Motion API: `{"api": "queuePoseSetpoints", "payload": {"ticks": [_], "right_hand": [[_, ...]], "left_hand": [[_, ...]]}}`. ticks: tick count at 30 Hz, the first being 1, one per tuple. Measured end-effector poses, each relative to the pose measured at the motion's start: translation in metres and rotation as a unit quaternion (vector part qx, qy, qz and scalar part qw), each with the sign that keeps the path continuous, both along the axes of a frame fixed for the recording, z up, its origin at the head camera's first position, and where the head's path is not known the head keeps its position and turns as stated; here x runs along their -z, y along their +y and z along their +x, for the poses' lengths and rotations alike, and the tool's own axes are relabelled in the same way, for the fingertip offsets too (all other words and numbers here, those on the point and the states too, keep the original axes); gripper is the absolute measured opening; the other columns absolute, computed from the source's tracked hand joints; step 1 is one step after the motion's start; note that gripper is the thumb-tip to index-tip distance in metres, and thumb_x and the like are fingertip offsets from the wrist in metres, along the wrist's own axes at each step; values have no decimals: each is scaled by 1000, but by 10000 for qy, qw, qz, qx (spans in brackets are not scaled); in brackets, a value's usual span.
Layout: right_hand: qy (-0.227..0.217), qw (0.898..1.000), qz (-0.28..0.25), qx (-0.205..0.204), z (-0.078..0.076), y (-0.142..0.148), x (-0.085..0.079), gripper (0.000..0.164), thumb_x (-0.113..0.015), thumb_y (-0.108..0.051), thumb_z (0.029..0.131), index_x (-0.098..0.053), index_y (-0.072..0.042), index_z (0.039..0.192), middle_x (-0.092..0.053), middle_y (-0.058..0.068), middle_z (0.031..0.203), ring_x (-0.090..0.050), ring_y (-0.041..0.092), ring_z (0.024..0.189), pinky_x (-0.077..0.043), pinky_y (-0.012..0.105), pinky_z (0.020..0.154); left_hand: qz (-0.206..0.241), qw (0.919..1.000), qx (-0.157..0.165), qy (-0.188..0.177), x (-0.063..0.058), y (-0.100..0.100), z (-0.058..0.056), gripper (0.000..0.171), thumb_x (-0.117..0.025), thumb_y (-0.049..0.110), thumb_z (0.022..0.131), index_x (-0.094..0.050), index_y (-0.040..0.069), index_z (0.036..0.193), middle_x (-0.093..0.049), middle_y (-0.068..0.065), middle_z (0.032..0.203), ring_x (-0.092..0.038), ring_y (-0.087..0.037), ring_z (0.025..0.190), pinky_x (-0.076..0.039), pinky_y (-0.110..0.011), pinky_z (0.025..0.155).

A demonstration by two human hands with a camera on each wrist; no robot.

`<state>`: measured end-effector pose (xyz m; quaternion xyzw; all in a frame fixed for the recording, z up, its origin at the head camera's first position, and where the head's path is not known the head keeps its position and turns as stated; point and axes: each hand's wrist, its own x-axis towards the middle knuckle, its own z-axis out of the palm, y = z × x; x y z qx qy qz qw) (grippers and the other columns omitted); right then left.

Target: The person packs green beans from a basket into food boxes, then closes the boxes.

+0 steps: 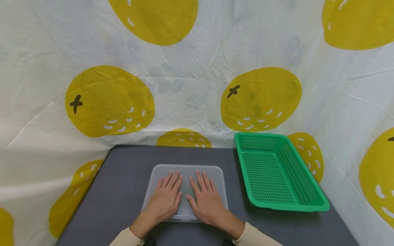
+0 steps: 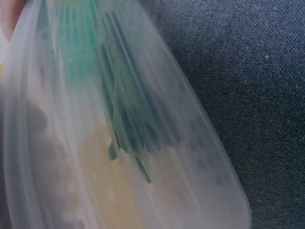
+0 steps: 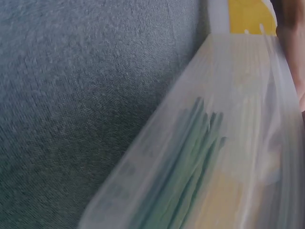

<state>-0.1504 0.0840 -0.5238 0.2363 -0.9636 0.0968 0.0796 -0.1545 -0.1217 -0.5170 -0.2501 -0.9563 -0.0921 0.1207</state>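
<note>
A lidded, translucent plastic container [image 1: 186,208] lies in front of me. My left hand [image 1: 163,197] rests flat on the left part of its lid, fingers straight and slightly spread. On the right part my right hand [image 1: 208,201] lies the same way, the two thumbs a little apart. Through the container's side wall [image 2: 209,186] in the left wrist view, long dark-green strips [image 2: 128,105] show blurred; I cannot tell whether they are contents or reflections. Similar green strips [image 3: 190,162] appear in the right wrist view.
A green perforated plastic basket [image 1: 267,177] stands on the right side of the dark grey table [image 1: 123,184], apart from the container. Behind and around the table hangs a pale cloth [image 1: 191,95] printed with large yellow fruit.
</note>
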Motion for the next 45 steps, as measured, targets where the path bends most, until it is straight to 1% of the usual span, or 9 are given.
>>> {"api": "queuePoseSetpoints", "payload": {"ticks": [4, 7, 13, 18, 23, 27, 32, 37, 45], "right_hand": [[16, 9999, -85, -64, 0, -1, -6, 64, -39, -52, 106, -37, -14, 158, -24, 16, 167, -21, 39, 153, -30, 59, 116], [28, 9998, -140, -150, 2, -5, -12, 62, -40, -46, 107, -38, -10, 157, -26, 17, 166, -23, 40, 152, -29, 60, 116], [-115, 9996, 68, -235, 7, -11, -12, 61, -33, -41, 109, -30, -7, 160, -21, 15, 168, -17, 37, 155, -26, 57, 120], [-159, 9996, -13, -244, 5, -8, -11, 61, -34, -42, 109, -35, -7, 158, -24, 15, 167, -21, 36, 154, -28, 56, 119], [-203, 9992, -309, -124, 0, 8, -14, 60, -38, -44, 109, -41, -6, 155, -30, 15, 165, -26, 38, 152, -29, 59, 117], [47, 9997, -169, 142, -3, 19, -13, 59, -41, -46, 107, -44, -10, 154, -33, 12, 164, -29, 35, 151, -29, 58, 117], [137, 9998, -4, 143, -5, 22, -12, 63, -42, -51, 106, -43, -11, 155, -32, 12, 164, -28, 35, 152, -28, 60, 118], [315, 9993, -42, 206, -8, 18, -15, 62, -47, -48, 105, -46, -10, 153, -35, 14, 162, -32, 37, 149, -30, 61, 116], [110, 9999, -69, 25, -7, 6, -12, 62, -40, -49, 107, -42, -11, 155, -30, 15, 164, -27, 38, 151, -29, 61, 117]], "left_hand": [[-14, 9999, 68, -110, -3, 3, -1, 52, -50, 27, 103, -47, 5, 151, -39, -14, 160, -35, -39, 147, -32, -62, 114], [-62, 9998, 181, -115, -4, 8, -1, 53, -49, 26, 103, -46, 4, 152, -38, -13, 161, -34, -38, 148, -32, -61, 115], [-164, 9991, 328, 194, 4, 13, 0, 55, -50, 24, 101, -45, 3, 152, -38, -13, 161, -34, -36, 149, -34, -60, 114], [221, 9979, 437, 425, 4, 8, -1, 54, -55, 20, 96, -52, 2, 147, -43, -16, 157, -38, -40, 145, -36, -62, 111], [553, 9969, 230, 512, 1, -10, -5, 49, -59, 17, 94, -58, 4, 141, -48, -16, 153, -41, -42, 143, -37, -64, 110], [537, 9973, 92, 500, 1, -21, -6, 48, -59, 21, 95, -59, 9, 142, -49, -13, 153, -40, -39, 144, -35, -66, 110], [507, 9971, 46, 572, 4, -25, -5, 49, -60, 25, 93, -61, 15, 141, -51, -8, 152, -42, -37, 144, -34, -70, 108], [479, 9970, -57, 602, 4, -17, -9, 51, -63, 30, 90, -64, 14, 138, -53, -9, 150, -44, -38, 141, -34, -70, 108], [138, 9994, 117, 303, 5, 10, -7, 56, -55, 34, 97, -53, 11, 148, -45, -11, 157, -40, -38, 145, -34, -69, 109]]}}
